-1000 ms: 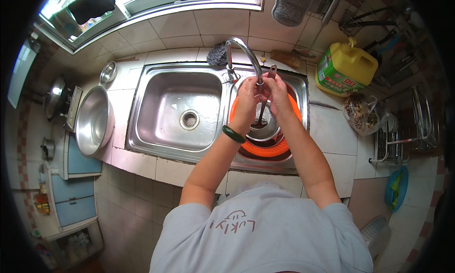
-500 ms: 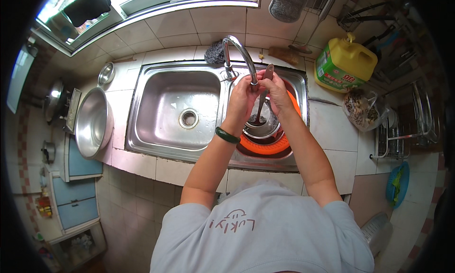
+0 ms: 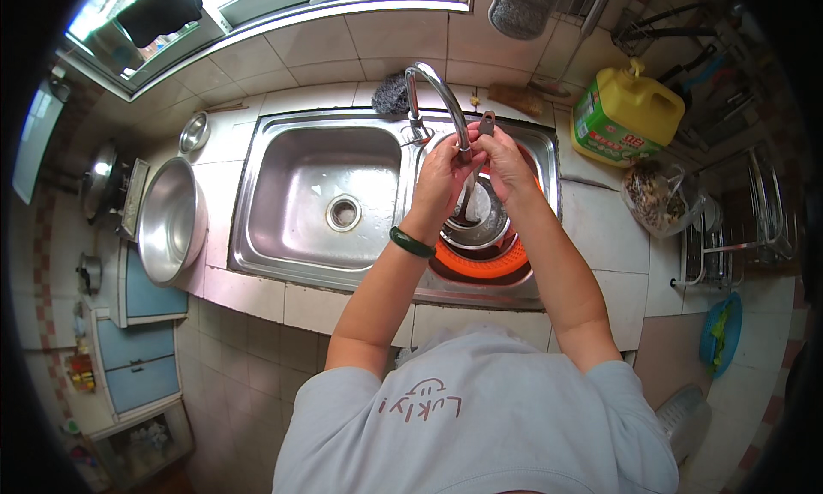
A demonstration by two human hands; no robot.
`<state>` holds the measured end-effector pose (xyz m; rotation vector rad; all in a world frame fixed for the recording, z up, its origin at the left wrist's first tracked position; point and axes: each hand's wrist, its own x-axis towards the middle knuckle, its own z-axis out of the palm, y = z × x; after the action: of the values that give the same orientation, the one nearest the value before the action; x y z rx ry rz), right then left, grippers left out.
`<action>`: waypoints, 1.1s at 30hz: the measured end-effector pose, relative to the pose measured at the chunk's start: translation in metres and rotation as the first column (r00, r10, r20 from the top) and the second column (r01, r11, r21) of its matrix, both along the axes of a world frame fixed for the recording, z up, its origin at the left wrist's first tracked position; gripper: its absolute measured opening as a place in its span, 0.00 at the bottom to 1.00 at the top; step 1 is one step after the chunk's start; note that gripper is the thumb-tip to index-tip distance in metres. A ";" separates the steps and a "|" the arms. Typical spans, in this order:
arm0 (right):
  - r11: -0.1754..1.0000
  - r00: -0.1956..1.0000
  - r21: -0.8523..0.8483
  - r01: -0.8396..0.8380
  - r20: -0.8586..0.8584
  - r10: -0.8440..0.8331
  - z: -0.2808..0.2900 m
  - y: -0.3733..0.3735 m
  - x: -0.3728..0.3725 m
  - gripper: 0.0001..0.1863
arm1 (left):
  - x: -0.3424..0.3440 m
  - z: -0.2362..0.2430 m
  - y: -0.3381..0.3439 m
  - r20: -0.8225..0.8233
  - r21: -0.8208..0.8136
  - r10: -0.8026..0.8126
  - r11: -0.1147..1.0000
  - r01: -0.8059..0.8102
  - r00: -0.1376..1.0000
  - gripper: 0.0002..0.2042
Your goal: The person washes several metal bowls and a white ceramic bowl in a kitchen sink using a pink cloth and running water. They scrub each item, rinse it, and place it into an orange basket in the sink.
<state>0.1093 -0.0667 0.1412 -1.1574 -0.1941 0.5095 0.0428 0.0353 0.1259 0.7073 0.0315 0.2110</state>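
Beneath the curved chrome faucet (image 3: 441, 89), both of my hands are closed on a long-handled cooking utensil (image 3: 487, 123) with a dark handle and a hole at its end. My left hand (image 3: 439, 175) grips it right below the spout, fingers wrapped in. From the other side my right hand (image 3: 509, 167) pinches the handle near its upper end. The utensil slants down over a metal bowl (image 3: 485, 239); the shape of its head is hard to make out. Under the bowl sits an orange plastic basket (image 3: 490, 267) in the right sink basin. A pale streak along the handle may be water.
At left is the steel sink basin (image 3: 296, 211) with its drain. A large metal bowl (image 3: 171, 224) and a small one (image 3: 195, 134) stand further left. Right of the sink are a yellow jug (image 3: 630, 117), a plastic bag of food (image 3: 656, 198) and a wire rack (image 3: 729, 250).
The utensil's handle end now sticks up less above my fingers. My right hand has shifted slightly along the handle; a pale streak now shows below the hands.
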 end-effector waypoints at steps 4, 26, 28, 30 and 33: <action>1.000 1.000 0.008 -0.003 -0.024 0.003 -0.002 0.004 0.001 0.09 | -0.001 0.000 0.000 0.018 0.018 -0.016 1.000 0.016 1.000 0.19; 0.993 0.995 -0.078 -0.086 0.043 0.089 -0.050 -0.016 -0.012 0.17 | -0.011 -0.050 -0.009 -0.257 0.156 0.147 0.982 -0.109 0.955 0.09; 0.979 0.998 -0.193 -0.066 -0.008 0.065 -0.054 -0.016 -0.014 0.14 | -0.012 -0.053 -0.011 -0.201 0.274 0.126 0.959 -0.068 0.971 0.08; 0.988 0.995 -0.153 -0.025 0.088 0.039 -0.053 -0.015 -0.015 0.12 | -0.012 -0.047 -0.012 -0.231 0.399 0.233 0.908 -0.127 0.945 0.10; 0.995 0.991 -0.070 0.067 0.120 -0.058 -0.045 -0.014 -0.017 0.08 | -0.011 -0.025 -0.009 -0.014 0.055 0.216 0.975 -0.215 0.976 0.13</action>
<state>0.0922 -0.0809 0.0958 -1.2630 -0.2421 0.3957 0.0315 0.0265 0.1006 0.7594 0.1222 0.4144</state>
